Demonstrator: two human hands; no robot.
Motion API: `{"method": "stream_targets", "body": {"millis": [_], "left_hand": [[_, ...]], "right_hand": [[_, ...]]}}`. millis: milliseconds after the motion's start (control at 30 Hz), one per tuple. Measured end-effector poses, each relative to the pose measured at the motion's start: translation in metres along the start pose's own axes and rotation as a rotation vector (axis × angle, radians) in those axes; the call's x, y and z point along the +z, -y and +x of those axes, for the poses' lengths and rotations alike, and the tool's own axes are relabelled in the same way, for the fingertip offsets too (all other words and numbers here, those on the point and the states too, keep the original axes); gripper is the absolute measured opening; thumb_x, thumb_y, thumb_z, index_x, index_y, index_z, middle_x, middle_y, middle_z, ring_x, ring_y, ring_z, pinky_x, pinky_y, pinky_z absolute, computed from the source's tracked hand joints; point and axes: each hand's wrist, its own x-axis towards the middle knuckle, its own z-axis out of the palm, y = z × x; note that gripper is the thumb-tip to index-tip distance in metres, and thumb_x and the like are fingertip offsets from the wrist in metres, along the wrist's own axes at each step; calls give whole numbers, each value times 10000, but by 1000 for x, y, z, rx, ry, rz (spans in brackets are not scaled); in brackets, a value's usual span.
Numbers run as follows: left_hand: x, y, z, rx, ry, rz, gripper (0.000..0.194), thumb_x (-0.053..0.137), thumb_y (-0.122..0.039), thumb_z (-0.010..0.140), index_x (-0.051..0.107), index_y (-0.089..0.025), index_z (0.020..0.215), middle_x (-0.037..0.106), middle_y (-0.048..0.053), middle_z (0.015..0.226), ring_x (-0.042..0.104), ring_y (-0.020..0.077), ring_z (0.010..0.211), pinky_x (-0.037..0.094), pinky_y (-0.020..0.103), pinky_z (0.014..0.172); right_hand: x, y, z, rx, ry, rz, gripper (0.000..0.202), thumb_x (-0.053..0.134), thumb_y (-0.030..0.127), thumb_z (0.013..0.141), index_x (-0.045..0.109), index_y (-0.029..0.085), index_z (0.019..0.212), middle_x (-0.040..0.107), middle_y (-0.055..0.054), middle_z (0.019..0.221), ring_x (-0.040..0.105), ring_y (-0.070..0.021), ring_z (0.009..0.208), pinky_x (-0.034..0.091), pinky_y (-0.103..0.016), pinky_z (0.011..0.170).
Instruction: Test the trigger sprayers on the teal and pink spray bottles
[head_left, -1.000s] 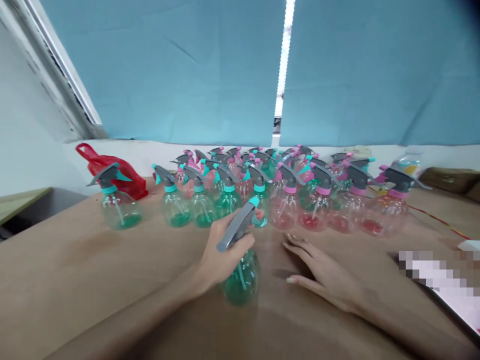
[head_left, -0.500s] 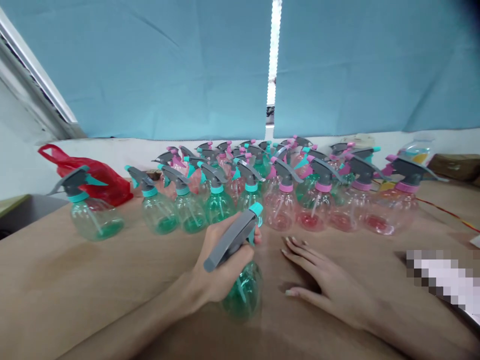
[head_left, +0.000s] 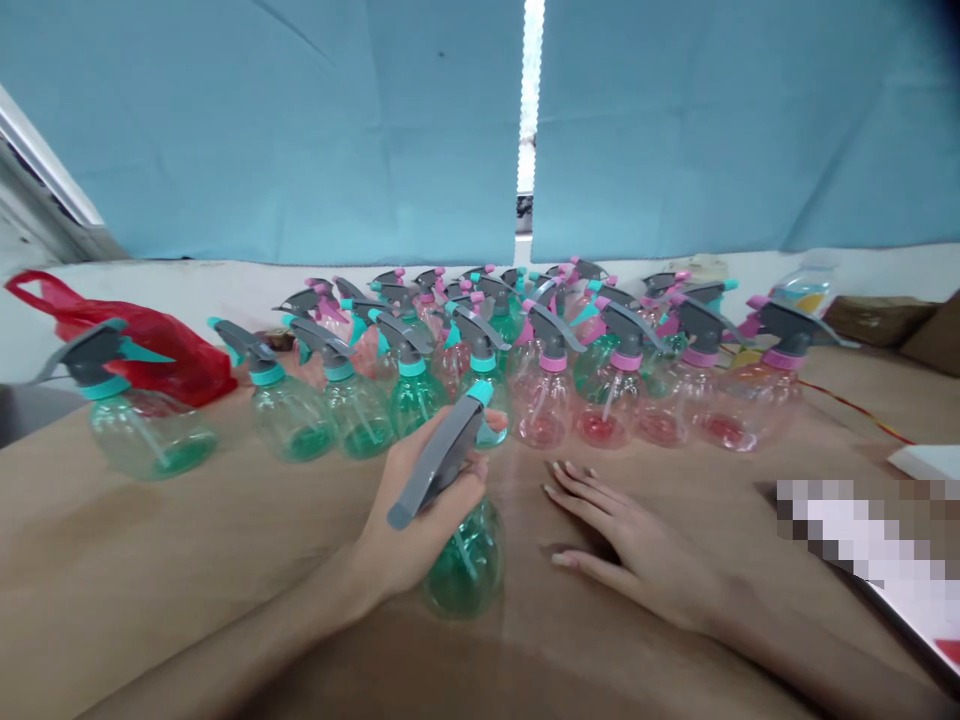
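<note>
My left hand is wrapped round the neck of a green spray bottle with a grey and turquoise trigger head. The bottle is close to upright, low in the middle of the view; its neck is hidden by my fingers. To its right my right hand rests palm down on the wooden table, fingers stretched out and holding nothing. Just beyond the hands stands a row of spray bottles, among them a green one and a pink one.
Further spray bottles crowd behind the front row. One green spray bottle stands apart at the left, before a red plastic bag. At the right lie a pixelated flat object and a thin red-yellow cord. A blue curtain hangs behind.
The view has shifted slightly, so everything sits a little further left and higher. The left hand still grips the green spray bottle, and the right hand still lies flat.
</note>
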Motion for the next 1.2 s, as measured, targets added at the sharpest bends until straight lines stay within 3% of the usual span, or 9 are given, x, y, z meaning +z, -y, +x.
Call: {"method": "stream_targets", "body": {"millis": [600, 1200], "left_hand": [[-1, -8, 1, 4, 18, -16, 362, 488, -204, 784, 545, -291, 1131, 431, -70, 604, 404, 119, 504, 391, 245, 532], [-1, -9, 2, 6, -7, 5, 338, 512, -215, 762, 574, -266, 1090, 503, -48, 653, 484, 138, 562, 412, 259, 555]], "right_hand": [[-4, 3, 2, 7, 9, 6, 660, 451, 588, 879, 365, 216, 1418, 278, -55, 1507, 220, -256, 1390, 233, -480, 1126], [-2, 1, 0, -9, -20, 35, 647, 487, 569, 871, 359, 246, 1418, 280, -41, 1507, 231, -262, 1386, 239, -479, 1125]]}}
